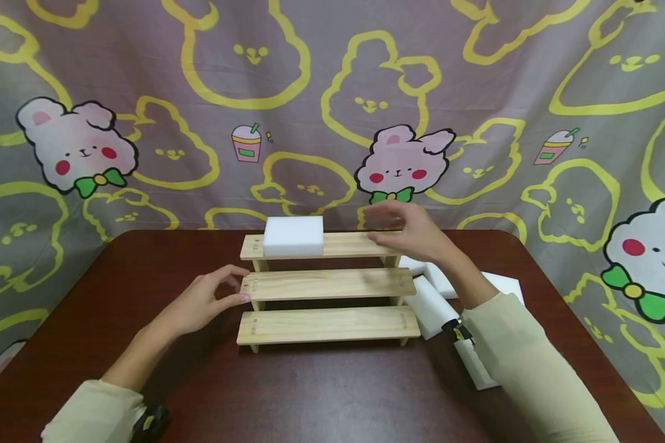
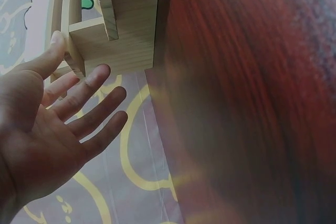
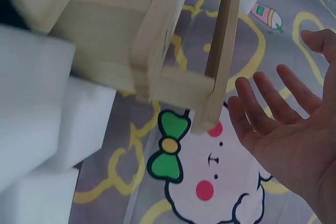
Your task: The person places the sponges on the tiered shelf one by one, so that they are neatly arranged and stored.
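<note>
A three-step wooden display stand (image 1: 327, 285) stands on the table. One white foam block (image 1: 294, 236) sits on the left part of its top step. My left hand (image 1: 199, 303) holds the left end of the middle step between thumb and forefinger, the other fingers spread, as the left wrist view shows. Over the right end of the top step hovers my right hand (image 1: 412, 231). Its fingers are loosely extended and hold nothing; in the right wrist view the palm (image 3: 299, 145) is apart from the wood.
Several more white foam blocks (image 1: 429, 306) lie right of the stand, partly under the right forearm. The dark red-brown table (image 1: 310, 394) reaches back to a patterned curtain (image 1: 310, 129). Each wrist wears a dark strap.
</note>
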`<state>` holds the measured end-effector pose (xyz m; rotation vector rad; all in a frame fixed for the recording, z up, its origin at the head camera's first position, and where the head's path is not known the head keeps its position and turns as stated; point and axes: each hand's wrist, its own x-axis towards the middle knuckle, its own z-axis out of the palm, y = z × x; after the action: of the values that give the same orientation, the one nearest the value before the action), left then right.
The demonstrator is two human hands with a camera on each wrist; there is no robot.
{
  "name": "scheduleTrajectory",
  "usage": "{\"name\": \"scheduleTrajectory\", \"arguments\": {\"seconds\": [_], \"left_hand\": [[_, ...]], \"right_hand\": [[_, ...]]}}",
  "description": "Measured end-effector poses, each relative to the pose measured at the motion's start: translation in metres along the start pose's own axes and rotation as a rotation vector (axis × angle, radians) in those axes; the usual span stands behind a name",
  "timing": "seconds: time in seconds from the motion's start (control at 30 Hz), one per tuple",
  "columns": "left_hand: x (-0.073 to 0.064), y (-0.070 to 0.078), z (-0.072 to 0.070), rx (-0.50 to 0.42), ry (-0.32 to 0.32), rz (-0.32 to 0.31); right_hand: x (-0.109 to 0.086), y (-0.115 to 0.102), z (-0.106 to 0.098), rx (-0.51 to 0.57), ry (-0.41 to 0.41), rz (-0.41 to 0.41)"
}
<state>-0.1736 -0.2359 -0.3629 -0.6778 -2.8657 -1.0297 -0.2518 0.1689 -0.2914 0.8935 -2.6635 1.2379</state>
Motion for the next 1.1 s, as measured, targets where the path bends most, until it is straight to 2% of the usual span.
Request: {"name": "scheduleTrajectory", "arguments": {"seconds": [0.13,0.47,0.7,0.93,1.1], "left_hand": [[0.000,0.000,0.000,-0.004,0.000,-0.007],[-0.001,-0.001,-0.001,-0.006,0.001,-0.011],[-0.001,0.000,-0.001,-0.014,-0.003,-0.001],[0.000,0.000,-0.001,-0.013,-0.010,-0.004],[-0.001,0.001,-0.001,-0.014,-0.009,-0.009]], "right_hand": [[-0.009,0.006,-0.008,0.013,0.026,0.030],[-0.026,0.019,-0.025,-0.066,0.063,0.067],[-0.037,0.026,-0.038,-0.070,0.097,0.148],[-0.048,0.039,-0.046,-0.118,0.104,0.199],[-0.056,0.053,-0.049,-0.164,0.077,0.249]]}}
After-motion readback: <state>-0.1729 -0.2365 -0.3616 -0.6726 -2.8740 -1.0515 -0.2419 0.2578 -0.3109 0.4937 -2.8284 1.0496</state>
